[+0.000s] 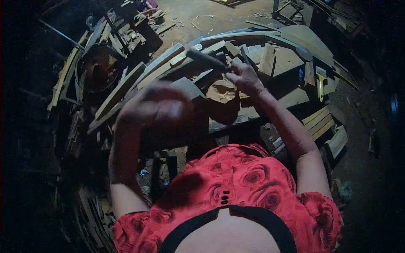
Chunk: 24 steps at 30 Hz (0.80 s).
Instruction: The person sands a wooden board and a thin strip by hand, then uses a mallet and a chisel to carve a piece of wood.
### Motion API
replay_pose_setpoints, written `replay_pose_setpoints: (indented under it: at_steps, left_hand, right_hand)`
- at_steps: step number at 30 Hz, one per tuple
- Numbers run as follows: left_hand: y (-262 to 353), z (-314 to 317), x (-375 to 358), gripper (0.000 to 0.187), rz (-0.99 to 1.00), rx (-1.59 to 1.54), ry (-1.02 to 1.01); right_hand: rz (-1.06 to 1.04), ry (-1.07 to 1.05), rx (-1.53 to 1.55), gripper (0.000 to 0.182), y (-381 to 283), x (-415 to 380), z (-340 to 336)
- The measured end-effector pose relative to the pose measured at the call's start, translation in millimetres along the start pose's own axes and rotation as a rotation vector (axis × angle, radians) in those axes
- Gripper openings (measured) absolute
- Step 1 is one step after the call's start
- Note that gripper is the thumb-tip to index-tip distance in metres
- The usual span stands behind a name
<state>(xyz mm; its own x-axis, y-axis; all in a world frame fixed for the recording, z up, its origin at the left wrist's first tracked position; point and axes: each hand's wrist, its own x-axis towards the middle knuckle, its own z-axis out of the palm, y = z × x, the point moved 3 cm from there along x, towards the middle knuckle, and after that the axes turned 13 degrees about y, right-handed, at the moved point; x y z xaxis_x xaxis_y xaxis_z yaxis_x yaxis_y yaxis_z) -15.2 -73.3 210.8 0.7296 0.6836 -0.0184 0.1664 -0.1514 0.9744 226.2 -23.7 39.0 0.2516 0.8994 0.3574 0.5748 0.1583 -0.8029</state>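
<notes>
My right hand (244, 79) is closed around the near end of a dark, stick-like tool (206, 58), which points off to the left over the bench; its exact kind does not show. Just below that hand lies a carved wooden piece (221, 92) with a pale, rough-cut top and a dark rounded lower part. My left hand (158, 103) hangs to the left of it, smeared by motion, so its fingers are unclear. Beneath the left hand is a squared wood block (188, 87), partly covered by it.
Long curved boards (162, 63) edge the bench's far side. At right stand a paintbrush (320, 82) with a yellow handle, a small blue bottle (301, 76) and flat wood panels (287, 61). A round container (100, 69) sits at left; stacked wood strips (318, 124) lie lower right.
</notes>
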Motion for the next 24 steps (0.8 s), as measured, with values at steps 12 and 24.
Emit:
replay_pose_setpoints:
  at_steps: [12, 24]
  left_hand:
    - [-114.9, 14.4, 126.7, 0.037, 0.193, -0.863, 0.468]
    - [-39.1, 66.9, 169.0, 0.025, 0.445, -0.584, 0.462]
  right_hand:
    - [0.287, -0.262, 0.615, 0.019, -83.1, -7.4, -18.7]
    - [0.012, -0.061, 0.6, 0.039, -61.5, 19.7, -76.5]
